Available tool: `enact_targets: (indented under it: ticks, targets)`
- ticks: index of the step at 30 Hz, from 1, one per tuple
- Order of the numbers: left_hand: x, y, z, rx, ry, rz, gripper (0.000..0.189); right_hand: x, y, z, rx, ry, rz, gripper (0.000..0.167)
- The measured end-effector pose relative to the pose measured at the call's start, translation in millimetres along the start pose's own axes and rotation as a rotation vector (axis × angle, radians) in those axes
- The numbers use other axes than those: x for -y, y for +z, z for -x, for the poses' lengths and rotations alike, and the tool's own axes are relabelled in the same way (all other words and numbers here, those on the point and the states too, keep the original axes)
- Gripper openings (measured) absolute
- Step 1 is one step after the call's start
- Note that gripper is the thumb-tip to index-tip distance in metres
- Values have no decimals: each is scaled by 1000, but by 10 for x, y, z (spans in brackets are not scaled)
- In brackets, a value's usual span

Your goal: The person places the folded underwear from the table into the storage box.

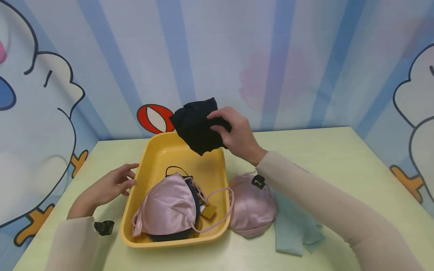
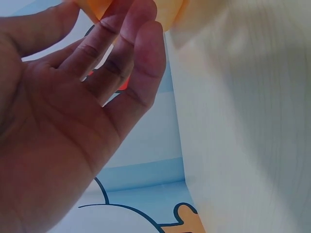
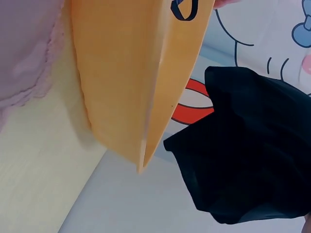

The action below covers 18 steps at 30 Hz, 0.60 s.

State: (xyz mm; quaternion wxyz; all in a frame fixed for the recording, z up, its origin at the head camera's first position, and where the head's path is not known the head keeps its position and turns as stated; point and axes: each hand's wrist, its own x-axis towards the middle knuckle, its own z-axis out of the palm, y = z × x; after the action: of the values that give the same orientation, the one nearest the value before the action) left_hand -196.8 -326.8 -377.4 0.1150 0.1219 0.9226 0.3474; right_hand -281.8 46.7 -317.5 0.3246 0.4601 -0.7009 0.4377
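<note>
My right hand (image 1: 239,133) pinches a piece of thin black cloth (image 1: 196,126) between thumb and fingers, over the far right part of a yellow tray (image 1: 223,177). In the right wrist view the black cloth (image 3: 248,150) hangs beside the tray's wall, its edges loose. At the tray's left rim is my left hand (image 1: 110,184), fingers loosely bent and fingertips against the outer side. Inside the tray's near half lies a pink satin bra (image 1: 169,207) with thin straps, on top of a dark navy garment (image 1: 173,236). One pink strap loops over the right rim.
A second pink satin garment (image 1: 251,210) lies on the table right of the tray, partly under my right sleeve. Next to it is pale green cloth (image 1: 291,233). A yellow tag (image 1: 208,211) sits by the bra. Behind the table (image 1: 315,150) stands a printed fabric backdrop (image 1: 220,49).
</note>
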Motion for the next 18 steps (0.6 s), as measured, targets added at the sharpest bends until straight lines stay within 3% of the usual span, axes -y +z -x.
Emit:
enact_targets:
  ticks: [8, 12, 18]
  targets:
    - [-21, -2, 23, -7, -18, 7, 66, -48, 268, -66, 68, -1, -26, 26]
    - [-25, 2, 25, -10, -27, 14, 65, -86, 441, -50, 183, 107, 7, 24]
    - [-37, 18, 35, -10, -32, 17, 64, -176, 605, 19, 437, 336, 70, 25]
